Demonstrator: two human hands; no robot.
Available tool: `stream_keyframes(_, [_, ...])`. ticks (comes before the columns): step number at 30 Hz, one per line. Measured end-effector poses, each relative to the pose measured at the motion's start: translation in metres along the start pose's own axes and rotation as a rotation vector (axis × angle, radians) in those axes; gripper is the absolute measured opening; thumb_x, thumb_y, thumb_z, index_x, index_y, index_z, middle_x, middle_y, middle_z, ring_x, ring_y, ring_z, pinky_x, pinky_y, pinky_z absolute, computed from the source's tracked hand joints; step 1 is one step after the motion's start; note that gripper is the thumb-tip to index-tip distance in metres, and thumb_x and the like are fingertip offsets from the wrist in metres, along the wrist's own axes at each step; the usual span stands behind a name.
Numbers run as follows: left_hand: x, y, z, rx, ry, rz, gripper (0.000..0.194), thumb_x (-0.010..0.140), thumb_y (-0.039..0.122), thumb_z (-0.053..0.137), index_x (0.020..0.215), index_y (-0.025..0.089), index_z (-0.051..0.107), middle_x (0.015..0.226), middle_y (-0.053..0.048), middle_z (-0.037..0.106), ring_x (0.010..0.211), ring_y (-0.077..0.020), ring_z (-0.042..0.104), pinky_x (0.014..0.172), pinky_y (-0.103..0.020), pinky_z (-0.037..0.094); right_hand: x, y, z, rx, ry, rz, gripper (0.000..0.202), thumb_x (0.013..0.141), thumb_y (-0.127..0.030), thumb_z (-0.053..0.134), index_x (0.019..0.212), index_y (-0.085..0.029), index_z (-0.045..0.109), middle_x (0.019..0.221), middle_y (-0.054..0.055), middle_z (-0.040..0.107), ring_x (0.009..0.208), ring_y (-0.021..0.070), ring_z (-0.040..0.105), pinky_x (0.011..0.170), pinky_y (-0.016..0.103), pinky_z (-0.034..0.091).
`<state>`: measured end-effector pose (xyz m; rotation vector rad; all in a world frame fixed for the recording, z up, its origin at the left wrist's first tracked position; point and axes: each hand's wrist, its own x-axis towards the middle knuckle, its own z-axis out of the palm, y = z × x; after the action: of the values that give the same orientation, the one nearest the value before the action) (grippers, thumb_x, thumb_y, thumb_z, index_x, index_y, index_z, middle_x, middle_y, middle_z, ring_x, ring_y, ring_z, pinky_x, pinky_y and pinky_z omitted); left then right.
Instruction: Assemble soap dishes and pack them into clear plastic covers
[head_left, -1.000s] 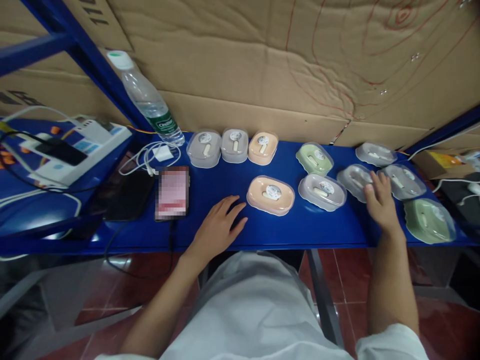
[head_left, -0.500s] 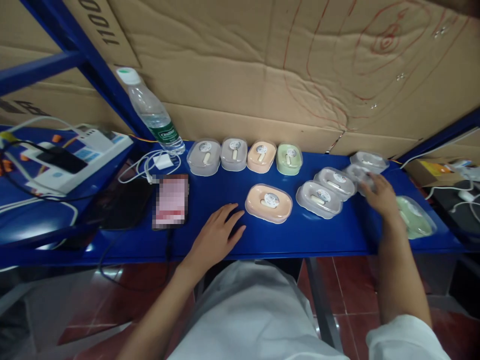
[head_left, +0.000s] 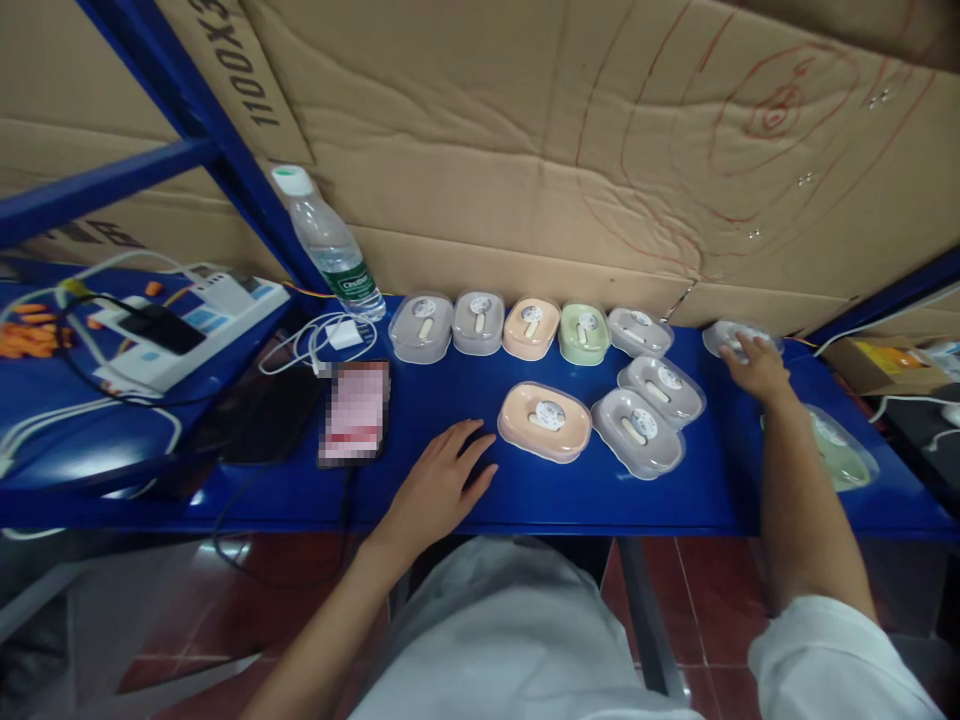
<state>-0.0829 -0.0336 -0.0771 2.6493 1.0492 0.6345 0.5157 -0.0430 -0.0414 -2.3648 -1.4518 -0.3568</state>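
Note:
On the blue tabletop point(head_left: 555, 500), my left hand point(head_left: 442, 485) rests flat with its fingers apart and nothing in it. Just right of its fingertips lies a peach plastic box with a clear lid point(head_left: 546, 422). At the far right back, my right hand point(head_left: 757, 368) reaches over a grey lidded box point(head_left: 724, 338). Its thumb and fingers are spread at the lid, hiding part of it. Two more grey lidded boxes point(head_left: 637, 435) point(head_left: 664, 390) lie close together right of the peach one. A green lidded box point(head_left: 847, 455) is partly behind my right forearm.
Along the cardboard wall point(head_left: 465, 150) stands a row of several lidded boxes point(head_left: 478, 322), grey, peach and green. At left are a water bottle point(head_left: 341, 255), a phone point(head_left: 355, 412), a white charging cable point(head_left: 300, 345) and a power strip point(head_left: 202, 335). A carton point(head_left: 892, 370) sits far right.
The grey box that was under my right hand now stands at the right end of the back row. My right hand has moved to the far-right grey box. My left hand stays put.

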Motion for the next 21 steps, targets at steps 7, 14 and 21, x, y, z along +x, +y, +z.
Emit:
stream_keyframes(7, [0.001,0.001,-0.003,-0.022,0.012,-0.013,0.047,0.109,0.037,0.054,0.154,0.025,0.053,0.153,-0.014,0.059,0.140,-0.0329,0.061,0.116,-0.056,0.054,-0.026,-0.067,-0.001,0.180,-0.056,-0.113,0.055,0.104,-0.053,0.049,0.145,-0.020,0.066,0.147,0.016,0.067,0.134,0.0285,0.062,0.114,0.045,0.046])
stream_keyframes(14, [0.000,0.004,-0.006,-0.010,0.015,-0.007,0.050,0.109,0.034,0.054,0.158,0.026,0.046,0.162,-0.016,0.050,0.145,-0.0333,0.057,0.117,-0.054,0.054,-0.081,-0.002,-0.061,0.025,0.322,0.258,0.069,0.098,-0.066,0.041,0.145,-0.022,0.067,0.153,0.025,0.060,0.149,0.0430,0.049,0.120,0.068,0.029])
stream_keyframes(21, [0.013,0.014,-0.011,-0.001,0.038,0.133,0.051,0.107,0.027,0.057,0.157,0.026,0.047,0.170,-0.017,0.042,0.155,-0.0336,0.047,0.122,-0.055,0.050,-0.133,0.093,-0.041,0.096,0.073,0.561,0.076,0.089,-0.077,0.034,0.136,-0.032,0.073,0.118,0.032,0.071,0.126,0.0527,0.066,0.090,0.071,0.048])
